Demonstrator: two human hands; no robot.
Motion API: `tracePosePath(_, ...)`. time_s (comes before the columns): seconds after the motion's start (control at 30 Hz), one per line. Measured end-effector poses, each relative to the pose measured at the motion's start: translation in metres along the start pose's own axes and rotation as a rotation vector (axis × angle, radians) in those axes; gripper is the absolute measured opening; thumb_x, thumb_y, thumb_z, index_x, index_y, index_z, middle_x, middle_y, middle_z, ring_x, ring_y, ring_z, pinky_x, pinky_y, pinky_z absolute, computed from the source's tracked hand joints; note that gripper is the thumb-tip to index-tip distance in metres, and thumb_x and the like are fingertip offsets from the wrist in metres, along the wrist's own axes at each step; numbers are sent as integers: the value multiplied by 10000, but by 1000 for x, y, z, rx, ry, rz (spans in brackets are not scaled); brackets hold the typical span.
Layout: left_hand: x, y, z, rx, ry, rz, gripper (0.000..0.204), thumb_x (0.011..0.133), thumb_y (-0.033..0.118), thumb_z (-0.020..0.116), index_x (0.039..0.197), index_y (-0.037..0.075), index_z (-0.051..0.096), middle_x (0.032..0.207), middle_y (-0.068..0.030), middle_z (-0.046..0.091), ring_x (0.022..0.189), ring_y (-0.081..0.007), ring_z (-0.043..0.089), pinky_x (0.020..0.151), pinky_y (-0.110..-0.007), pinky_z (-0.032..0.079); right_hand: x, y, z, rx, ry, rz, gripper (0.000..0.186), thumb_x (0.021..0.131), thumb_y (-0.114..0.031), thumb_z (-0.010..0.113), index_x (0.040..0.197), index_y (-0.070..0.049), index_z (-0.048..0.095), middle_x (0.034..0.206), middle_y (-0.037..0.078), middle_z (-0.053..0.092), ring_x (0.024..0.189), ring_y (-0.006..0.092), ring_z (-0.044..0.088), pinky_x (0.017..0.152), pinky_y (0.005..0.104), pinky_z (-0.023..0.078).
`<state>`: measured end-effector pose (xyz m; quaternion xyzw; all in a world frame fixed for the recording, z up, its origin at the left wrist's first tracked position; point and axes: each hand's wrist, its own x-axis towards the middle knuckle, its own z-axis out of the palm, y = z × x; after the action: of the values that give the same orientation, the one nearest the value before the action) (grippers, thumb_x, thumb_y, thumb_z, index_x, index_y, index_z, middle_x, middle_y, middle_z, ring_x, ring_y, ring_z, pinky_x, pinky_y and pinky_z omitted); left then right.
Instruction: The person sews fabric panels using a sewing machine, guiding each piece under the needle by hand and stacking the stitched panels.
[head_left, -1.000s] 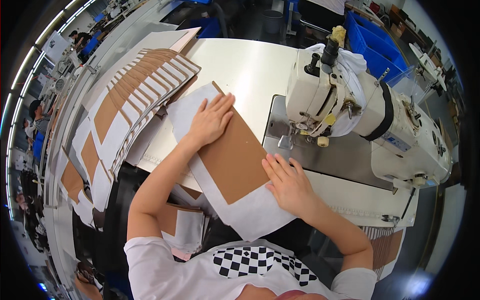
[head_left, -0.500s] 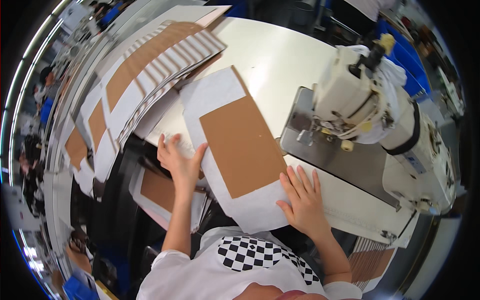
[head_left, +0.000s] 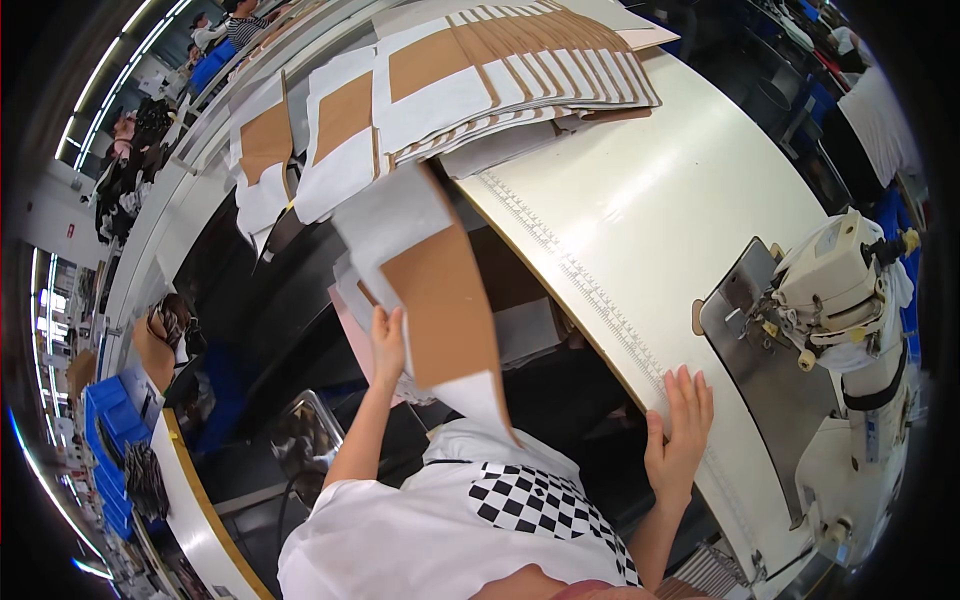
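So the brown-and-white panel has come off the white table in the last half second and now hangs left of the table edge, meaning it's clear of the tabletop and further from the sewing machine. Left hand looks closed on the panel's left edge, grip partly hidden, with the panel just to its right, stretching well past the fingertips and bending back toward the shirt. Some pale pieces sit just left of that hand. Right hand is empty, fingers fairly straight, thumb apart, at the table edge, with the panel well off to its left.
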<state>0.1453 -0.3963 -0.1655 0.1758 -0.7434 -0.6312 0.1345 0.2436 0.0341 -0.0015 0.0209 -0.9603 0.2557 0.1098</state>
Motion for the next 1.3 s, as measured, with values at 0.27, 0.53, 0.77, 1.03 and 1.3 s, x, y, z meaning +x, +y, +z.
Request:
tracePosePath(0.27, 75, -95, -69, 536, 392, -46, 349, 967, 253, 564, 1130, -51, 508, 942, -248, 640, 880, -305, 624, 789, -381, 473, 1, -1, 3, -63, 21, 26, 362, 931, -179, 550, 1268, -51, 585, 1387, 131, 504, 1336, 365, 375, 1122, 492, 259)
tracePosePath(0.53, 83, -45, -36, 1095, 633, 347, 313, 872, 87, 619, 1174, 32, 557, 1019, -189, 607, 970, -352, 585, 846, -442, 452, 5, 0, 3, -70, 49, 82, 327, 904, -152, 580, 1210, -45, 620, 1353, 131, 531, 1318, 356, 397, 1118, 484, 265)
tracePosePath(0.77, 148, 209, 68, 524, 104, 1044, 223, 835, 20, 626, 1057, 26, 627, 985, -137, 599, 939, -318, 581, 808, -381, 470, 0, -1, 0, 24, 46, 68, 329, 862, -177, 631, 1171, -67, 644, 1349, 133, 531, 1310, 355, 402, 1107, 496, 276)
tracePosePath(1.03, 221, 270, 141, 981, -421, 908, 245, 769, 205, 654, 988, 120, 725, 895, -157, 708, 827, -347, 668, 803, -406, 522, -5, 8, -11, 367, 98, 64, 237, 787, -121, 678, 1018, -70, 698, 1124, 96, 669, 1133, 349, 568, 1069, 507, 355)
tracePosePath(1.3, 212, 291, 152, 1124, -494, 850, 413, 687, 323, 647, 1015, 85, 723, 883, -164, 709, 833, -338, 674, 801, -410, 527, -28, 2, -41, 1486, -331, -210, 227, 859, -167, 656, 918, 50, 686, 929, 177, 709, 962, 352, 652, 879, 445, 501)
